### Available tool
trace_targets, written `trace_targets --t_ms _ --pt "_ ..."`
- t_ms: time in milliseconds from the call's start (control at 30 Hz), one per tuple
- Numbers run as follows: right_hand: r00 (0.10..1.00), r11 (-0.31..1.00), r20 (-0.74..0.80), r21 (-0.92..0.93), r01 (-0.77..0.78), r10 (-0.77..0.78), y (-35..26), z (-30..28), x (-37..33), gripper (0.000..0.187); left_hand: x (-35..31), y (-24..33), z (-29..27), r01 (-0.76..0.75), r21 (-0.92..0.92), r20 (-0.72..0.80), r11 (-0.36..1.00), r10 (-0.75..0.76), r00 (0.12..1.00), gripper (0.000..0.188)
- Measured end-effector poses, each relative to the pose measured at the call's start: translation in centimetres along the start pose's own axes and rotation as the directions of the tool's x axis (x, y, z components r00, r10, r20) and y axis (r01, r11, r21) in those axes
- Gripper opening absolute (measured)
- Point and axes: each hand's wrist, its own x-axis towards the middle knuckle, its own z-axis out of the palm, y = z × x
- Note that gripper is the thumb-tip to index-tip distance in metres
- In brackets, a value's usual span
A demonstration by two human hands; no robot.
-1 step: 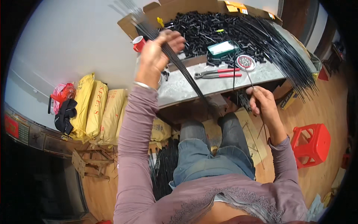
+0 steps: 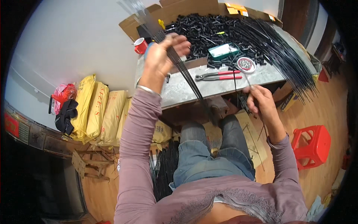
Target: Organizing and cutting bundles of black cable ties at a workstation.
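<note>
A bundle of thin black rods (image 2: pixel 189 81) slants through my left hand (image 2: pixel 160 59), from the wall side down toward my knees. The hand holds it with palm turned inward and fingers partly stretched; the bundle's upper end is smeared by motion. Beyond the table's front edge, my right hand (image 2: pixel 261 99) is closed in a pinch on a single thin dark rod (image 2: pixel 264 128). Just above that hand sits a small round white dish (image 2: pixel 254 69) with little pieces inside. Red-handled pincers (image 2: pixel 218 76) lie on the table to its left.
Short black tubes (image 2: pixel 197 35) are heaped on the grey table (image 2: pixel 177 89), with long black rods (image 2: pixel 281 52) at the right. A green box (image 2: pixel 223 51) and red mug (image 2: pixel 140 46) stand there too. Yellow sacks (image 2: pixel 97 108) lean left; a red stool (image 2: pixel 315 145) is right.
My left hand and the rod bundle have shifted slightly right and down. My right hand has hardly moved, still pinching the single rod.
</note>
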Motion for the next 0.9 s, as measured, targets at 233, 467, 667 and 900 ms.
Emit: trace_targets --t_ms 233,467,667,900 --pt "0.975 0.997 0.205 0.007 0.081 -0.081 -3.8 8.0 3.2 0.028 -3.5 -1.3 4.2 0.11 0.026 0.062 0.994 -0.112 0.992 0.032" --pt "0.946 0.97 0.32 -0.207 0.127 -0.056 -3.4 10.3 3.6 0.028 -2.9 -1.4 3.1 0.115 0.112 0.067 0.987 -0.123 0.99 0.035" --pt "0.878 0.527 0.141 -0.752 0.396 -0.458 2.1 5.9 7.4 0.018 -2.8 -0.1 1.9 0.07 0.058 0.012 0.996 -0.071 0.997 0.026" --pt "0.819 0.044 0.255 -0.946 0.322 -0.514 8.6 0.7 11.6 0.024 -3.9 1.7 0.6 0.066 0.113 0.106 0.991 -0.078 0.991 0.029"
